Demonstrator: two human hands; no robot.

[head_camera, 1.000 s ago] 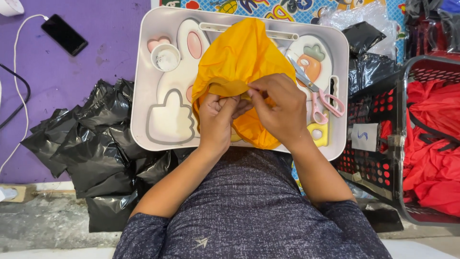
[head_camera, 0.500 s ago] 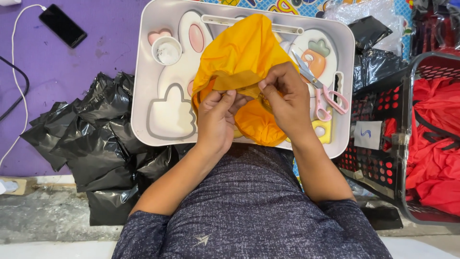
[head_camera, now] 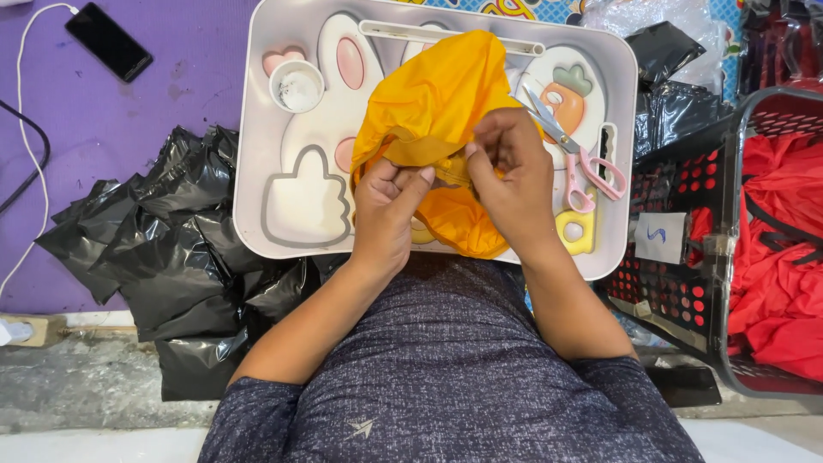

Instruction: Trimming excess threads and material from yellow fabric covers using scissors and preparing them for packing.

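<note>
Both hands meet over a bunched yellow-orange cloth (head_camera: 437, 111) that lies on a white lap table (head_camera: 266, 214) printed with a rabbit and a carrot. The left hand (head_camera: 386, 210) closes its grip on the cloth's lower edge, thumb and fingertips pinched together. The right hand (head_camera: 510, 176) pinches the same edge just beside it, fingers curled shut on the fabric. Pink-handled scissors (head_camera: 576, 159) rest on the table just right of the right hand. Black plastic bags (head_camera: 163, 249) are heaped to the left, and a basket (head_camera: 686, 283) of red cloth (head_camera: 784, 257) stands on the right.
</note>
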